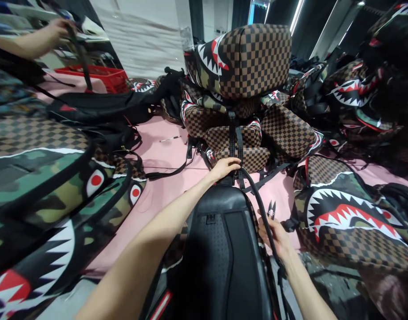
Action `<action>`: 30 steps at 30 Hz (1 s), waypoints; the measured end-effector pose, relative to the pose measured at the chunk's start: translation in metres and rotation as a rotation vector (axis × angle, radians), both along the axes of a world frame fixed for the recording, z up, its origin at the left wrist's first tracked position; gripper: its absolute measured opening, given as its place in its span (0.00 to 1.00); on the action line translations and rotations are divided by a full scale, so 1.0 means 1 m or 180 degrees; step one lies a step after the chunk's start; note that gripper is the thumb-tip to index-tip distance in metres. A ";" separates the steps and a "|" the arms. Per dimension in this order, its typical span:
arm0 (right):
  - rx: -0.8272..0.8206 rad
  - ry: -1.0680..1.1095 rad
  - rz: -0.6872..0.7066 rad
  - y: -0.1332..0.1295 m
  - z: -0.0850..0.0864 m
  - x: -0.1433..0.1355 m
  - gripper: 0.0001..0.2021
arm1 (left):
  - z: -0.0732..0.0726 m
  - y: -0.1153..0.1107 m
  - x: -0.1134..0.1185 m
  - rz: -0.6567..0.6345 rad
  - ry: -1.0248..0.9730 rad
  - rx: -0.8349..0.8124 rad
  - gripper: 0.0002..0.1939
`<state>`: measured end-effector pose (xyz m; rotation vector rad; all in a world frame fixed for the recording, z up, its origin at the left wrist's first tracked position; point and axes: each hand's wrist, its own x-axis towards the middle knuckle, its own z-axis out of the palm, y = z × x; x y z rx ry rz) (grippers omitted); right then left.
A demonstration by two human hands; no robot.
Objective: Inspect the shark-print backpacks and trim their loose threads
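A backpack (220, 249) lies before me with its black padded back panel facing up. Beyond its top edge, my left hand (226, 169) is closed, its fingers pinching the upper end of a black strap (262, 206). The strap curves down along the backpack's right side and crosses in front of my right hand (275, 235). That hand is closed around small thread snips (272, 209), whose dark pointed blades stick up from the fingers. Whether the right fingers also grip the strap is unclear.
Checkered bags (265, 62) are piled ahead. A shark-mouth backpack (350, 213) lies right; camouflage backpacks (50, 178) crowd the left. A pen-like tool (170, 138) rests on the pink table surface (162, 153). Another person's hand (59, 29) holds a strap near a red basket (113, 80).
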<state>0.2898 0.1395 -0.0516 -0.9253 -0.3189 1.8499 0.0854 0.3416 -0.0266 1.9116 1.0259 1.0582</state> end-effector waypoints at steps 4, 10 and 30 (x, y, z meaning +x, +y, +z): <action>-0.0025 -0.0379 -0.0188 -0.004 0.010 0.001 0.12 | -0.001 -0.026 -0.021 0.0353 0.0331 0.1048 0.08; -0.0053 -0.0444 -0.0088 -0.002 0.003 -0.002 0.12 | 0.000 -0.038 -0.028 -0.0667 0.2402 0.1161 0.08; -0.0129 -0.0705 0.0225 -0.016 -0.005 0.031 0.18 | 0.044 -0.005 0.029 -0.1363 0.1311 -0.0609 0.21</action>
